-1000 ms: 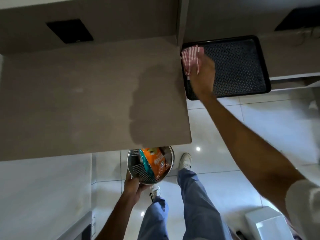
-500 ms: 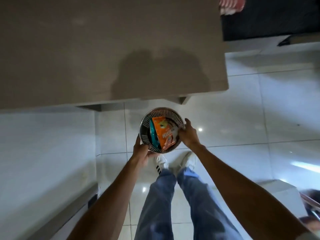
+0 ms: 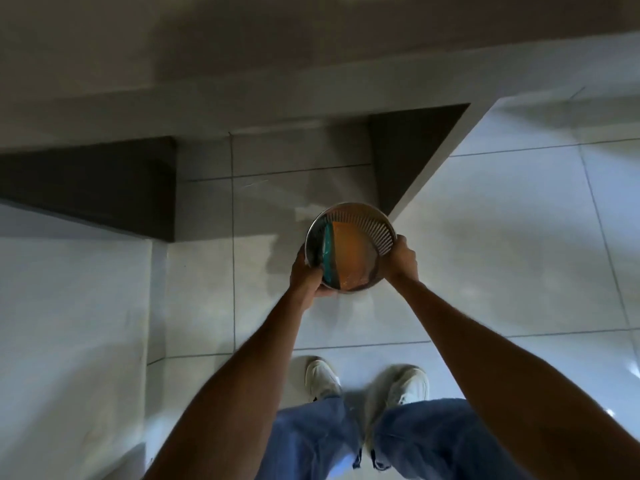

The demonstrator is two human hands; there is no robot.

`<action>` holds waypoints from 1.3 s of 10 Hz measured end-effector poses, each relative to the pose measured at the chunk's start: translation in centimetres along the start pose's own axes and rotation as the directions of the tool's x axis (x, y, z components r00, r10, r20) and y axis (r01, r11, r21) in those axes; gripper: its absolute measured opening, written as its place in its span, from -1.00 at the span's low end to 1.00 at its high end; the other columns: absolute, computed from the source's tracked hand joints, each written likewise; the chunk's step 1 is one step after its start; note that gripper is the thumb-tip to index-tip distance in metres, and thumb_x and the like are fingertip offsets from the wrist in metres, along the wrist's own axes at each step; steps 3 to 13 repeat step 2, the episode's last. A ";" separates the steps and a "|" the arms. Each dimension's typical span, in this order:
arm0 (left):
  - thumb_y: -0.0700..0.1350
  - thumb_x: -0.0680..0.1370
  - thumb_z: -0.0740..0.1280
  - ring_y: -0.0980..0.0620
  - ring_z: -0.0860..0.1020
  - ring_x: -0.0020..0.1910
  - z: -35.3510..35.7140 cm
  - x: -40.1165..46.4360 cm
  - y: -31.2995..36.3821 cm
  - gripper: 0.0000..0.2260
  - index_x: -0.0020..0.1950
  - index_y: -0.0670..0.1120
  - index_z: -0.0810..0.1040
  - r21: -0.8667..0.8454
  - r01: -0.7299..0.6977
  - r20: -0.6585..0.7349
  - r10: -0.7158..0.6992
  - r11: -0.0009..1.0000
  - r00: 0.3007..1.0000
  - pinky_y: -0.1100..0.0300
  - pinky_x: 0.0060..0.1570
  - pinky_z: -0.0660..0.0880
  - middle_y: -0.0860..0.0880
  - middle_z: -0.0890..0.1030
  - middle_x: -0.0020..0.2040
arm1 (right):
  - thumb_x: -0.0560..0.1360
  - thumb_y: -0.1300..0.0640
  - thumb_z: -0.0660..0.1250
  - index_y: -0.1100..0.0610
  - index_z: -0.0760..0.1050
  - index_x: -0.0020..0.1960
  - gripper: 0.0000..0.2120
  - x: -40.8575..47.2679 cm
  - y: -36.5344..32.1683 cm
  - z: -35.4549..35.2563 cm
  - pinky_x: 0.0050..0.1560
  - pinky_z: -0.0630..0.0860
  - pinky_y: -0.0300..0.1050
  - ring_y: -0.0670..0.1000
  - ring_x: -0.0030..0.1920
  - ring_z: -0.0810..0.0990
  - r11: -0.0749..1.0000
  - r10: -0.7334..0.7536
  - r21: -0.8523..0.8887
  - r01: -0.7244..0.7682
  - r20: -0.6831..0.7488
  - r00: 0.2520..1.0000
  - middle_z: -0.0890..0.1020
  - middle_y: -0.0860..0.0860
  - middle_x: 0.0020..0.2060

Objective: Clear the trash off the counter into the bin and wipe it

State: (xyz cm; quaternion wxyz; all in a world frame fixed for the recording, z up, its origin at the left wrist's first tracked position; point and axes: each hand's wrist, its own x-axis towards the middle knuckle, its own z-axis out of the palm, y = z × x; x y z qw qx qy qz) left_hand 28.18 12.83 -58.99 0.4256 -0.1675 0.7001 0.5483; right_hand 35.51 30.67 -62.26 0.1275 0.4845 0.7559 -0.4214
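Writing: none is reading clearly; the orange packet (image 3: 349, 252) is showing a blurred face, and no brand or label can be made out on it
Bin: a small round metal bin (image 3: 384, 233) with a shiny rim and a slotted wall, the slots showing as pale vertical bars along its far right side; it is tilting slightly, its mouth facing up toward the camera
Trash: the orange packet is lying inside the bin, filling most of the middle; a teal wrapper (image 3: 328, 252) is standing on edge just left of it, touching it, pressed against the dark left wall
Left hand: the left hand (image 3: 306, 275) is wrapping around the bin's lower left side, its grip clamped on the wall and rim, fingers curling underneath
Right hand: the right hand (image 3: 401, 258) is holding the right side of the rim, its grip closed on the bin, thumb sitting near the slotted part
Where it is: the bin is being held in the air over the tiled floor (image 3: 502, 244), in front of the person's body, below and just in front of the corner of the surface (image 3: 242, 43)
Surface: grey-brown, stretching across the top of the view, with a dark recess beneath it
Person: bare forearms reaching forward, blue jeans (image 3: 429, 441) and white shoes (image 3: 320, 377) showing below
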 end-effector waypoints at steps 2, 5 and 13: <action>0.01 0.71 0.29 -0.13 0.39 0.60 0.9 -13.5 3.3 -0.48 0.63 -0.14 0.32 0.577 -0.200 -0.196 0.372 0.792 0.907 0.06 0.54 0.40 -0.15 0.43 0.59 | 0.66 0.04 0.23 0.07 0.27 0.50 -0.57 -13.3 -4.6 -6.7 0.39 0.54 0.13 0.17 0.47 0.47 0.852 -0.494 -0.261 0.454 -0.111 0.863 0.49 0.10 0.44; 0.01 0.71 0.29 -0.13 0.39 0.60 0.9 -13.5 3.3 -0.48 0.63 -0.14 0.32 0.577 -0.200 -0.196 0.372 0.792 0.907 0.06 0.54 0.40 -0.15 0.43 0.59 | 0.66 0.04 0.23 0.07 0.27 0.50 -0.57 -13.3 -4.6 -6.7 0.39 0.54 0.13 0.17 0.47 0.47 0.852 -0.494 -0.261 0.454 -0.111 0.863 0.49 0.10 0.44; 0.01 0.71 0.29 -0.13 0.39 0.60 0.9 -13.5 3.3 -0.48 0.63 -0.14 0.32 0.577 -0.200 -0.196 0.372 0.792 0.907 0.06 0.54 0.40 -0.15 0.43 0.59 | 0.66 0.04 0.23 0.07 0.27 0.50 -0.57 -13.3 -4.6 -6.7 0.39 0.54 0.13 0.17 0.47 0.47 0.852 -0.494 -0.261 0.454 -0.111 0.863 0.49 0.10 0.44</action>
